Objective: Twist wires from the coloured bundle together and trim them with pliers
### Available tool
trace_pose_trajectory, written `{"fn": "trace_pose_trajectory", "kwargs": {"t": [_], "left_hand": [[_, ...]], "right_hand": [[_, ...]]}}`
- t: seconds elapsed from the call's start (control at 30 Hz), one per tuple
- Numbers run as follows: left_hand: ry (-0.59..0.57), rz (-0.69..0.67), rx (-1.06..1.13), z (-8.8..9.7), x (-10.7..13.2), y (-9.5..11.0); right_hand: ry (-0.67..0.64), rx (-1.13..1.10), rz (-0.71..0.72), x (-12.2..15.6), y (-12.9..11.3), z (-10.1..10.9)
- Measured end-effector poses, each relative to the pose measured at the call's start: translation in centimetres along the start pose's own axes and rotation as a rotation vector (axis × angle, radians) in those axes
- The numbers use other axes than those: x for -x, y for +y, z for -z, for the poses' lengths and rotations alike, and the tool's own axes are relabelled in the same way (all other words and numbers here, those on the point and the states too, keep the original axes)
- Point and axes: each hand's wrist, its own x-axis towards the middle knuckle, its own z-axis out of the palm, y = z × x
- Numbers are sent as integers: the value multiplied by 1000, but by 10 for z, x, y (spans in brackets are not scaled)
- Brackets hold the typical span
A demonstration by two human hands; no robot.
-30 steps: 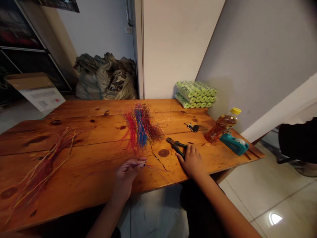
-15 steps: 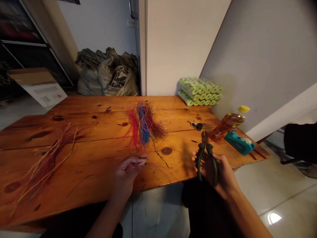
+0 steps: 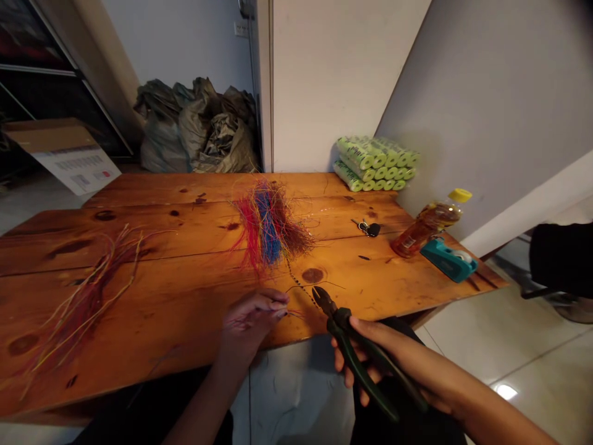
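Already, right hand (image 3: 399,346) grips pliers (image 3: 343,319), lower right; left hand (image 3: 252,316) pinches wires (image 3: 295,313), lower centre, pliers not yet on them.

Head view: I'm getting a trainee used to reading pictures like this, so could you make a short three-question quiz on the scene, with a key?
1. Multiple choice: what does the person's right hand hold? A) a screwdriver; B) pliers; C) scissors.
2. True or false: in the picture, the keys lie to the left of the bottle.
3. Fill in the missing colour: the bundle of strands in the middle of the table shows red on its left, ____ in its middle and brownish red on its right.

Key: 1: B; 2: true; 3: blue.
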Motion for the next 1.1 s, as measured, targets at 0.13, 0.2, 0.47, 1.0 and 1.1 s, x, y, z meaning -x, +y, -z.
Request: {"fn": "trace_pose_trajectory", "kwargs": {"t": [0.13,0.2,0.47,1.0,1.1], "left_hand": [[-23,-3,15,1,2,-2],[-50,-6,27,2,4,-3],[-96,6,-6,6,7,-6],[42,56,-20,-12,-2,-13],[92,80,25,-13,-5,-16]], "right_hand": [[-21,18,-66,-5,-3,3],[-25,32,-72,-7,-4,3],[26,45,-10,-12,-6,-5],[125,154,118,-59,-4,-10],[60,135,126,-61,-8,-9]]}}
